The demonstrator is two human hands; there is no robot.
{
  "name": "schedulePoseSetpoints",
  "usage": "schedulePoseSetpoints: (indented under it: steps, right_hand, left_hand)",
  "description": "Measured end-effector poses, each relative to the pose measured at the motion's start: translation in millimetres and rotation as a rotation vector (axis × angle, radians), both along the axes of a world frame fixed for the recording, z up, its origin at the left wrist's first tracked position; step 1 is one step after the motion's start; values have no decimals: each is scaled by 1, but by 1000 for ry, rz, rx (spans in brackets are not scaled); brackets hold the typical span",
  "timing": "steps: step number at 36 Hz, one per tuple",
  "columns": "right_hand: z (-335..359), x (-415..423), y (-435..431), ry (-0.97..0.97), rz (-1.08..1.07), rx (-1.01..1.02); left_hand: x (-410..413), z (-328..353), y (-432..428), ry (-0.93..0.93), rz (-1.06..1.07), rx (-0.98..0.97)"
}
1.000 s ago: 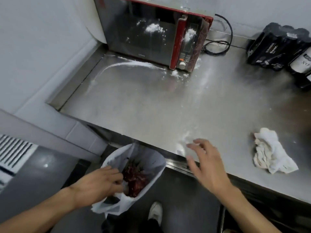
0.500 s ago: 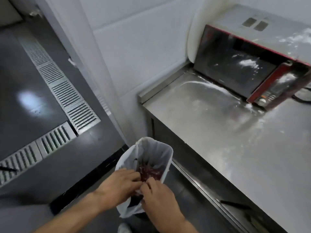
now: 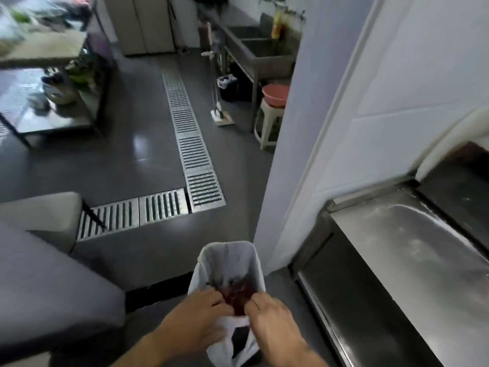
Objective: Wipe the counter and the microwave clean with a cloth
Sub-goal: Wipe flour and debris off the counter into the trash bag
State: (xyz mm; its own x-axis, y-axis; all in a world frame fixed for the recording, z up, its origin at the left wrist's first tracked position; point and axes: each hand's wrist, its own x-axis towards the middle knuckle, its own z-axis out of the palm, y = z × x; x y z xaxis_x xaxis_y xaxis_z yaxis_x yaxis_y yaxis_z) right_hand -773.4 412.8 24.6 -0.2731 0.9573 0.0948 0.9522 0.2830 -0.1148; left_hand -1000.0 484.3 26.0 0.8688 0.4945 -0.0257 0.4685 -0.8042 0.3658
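Your left hand (image 3: 195, 311) and right hand (image 3: 275, 316) each pinch the bag (image 3: 227, 260) rim; the counter (image 3: 412, 255) runs along your right, nearer the right hand.

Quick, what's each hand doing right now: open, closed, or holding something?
Left hand: grips the near rim of the bag.
Right hand: pinches the same rim.

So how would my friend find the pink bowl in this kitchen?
Look at the far end of the room for the steel sink. By its nearest leg stands a white plastic stool, and the pink bowl sits on top. Nothing else near it is pink.
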Motion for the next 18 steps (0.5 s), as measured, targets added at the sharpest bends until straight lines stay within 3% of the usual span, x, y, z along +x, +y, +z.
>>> schedulePoseSetpoints:
  steps: [7,18]
  right_hand:
    - [-9,-21,79,9,122,-38]
    - [-73,-10,271,26,65,-142]
  left_hand:
    - [-67,-24,48,70,52,7]
    - [-45,-80,249,148,25,202]
